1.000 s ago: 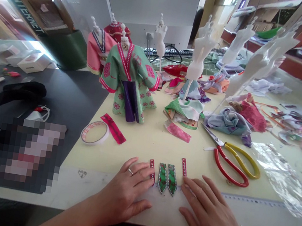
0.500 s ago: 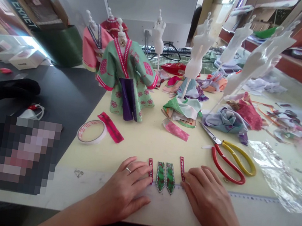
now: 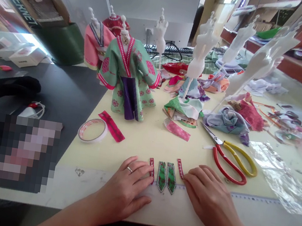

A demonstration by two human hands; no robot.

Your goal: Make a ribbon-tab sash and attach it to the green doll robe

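While our left hand (image 3: 130, 186) lies open, its fingertips touching the left red strip (image 3: 151, 163), our right hand (image 3: 204, 190) bunches its fingers against the near end of the right red strip (image 3: 180, 168); whether it pinches that end, we cannot tell. Between these strips we see two green pieces (image 3: 161, 176), side by side, blunt at the far end, pointed toward us, blotched with dark red and edged in pale, beadlike dots. Both red strips are narrow and patterned with light marks; the right one tilts. Under the green pieces, our surface (image 3: 135, 141) is pale yellow, whitish along its near edge. Right of them we have scissors (image 3: 228, 156); left, a tape roll (image 3: 92, 130). Beyond them stand a green robe (image 3: 136, 63), white mannequins (image 3: 200, 56) among fabric scraps, and a large grey panel (image 3: 150, 2).
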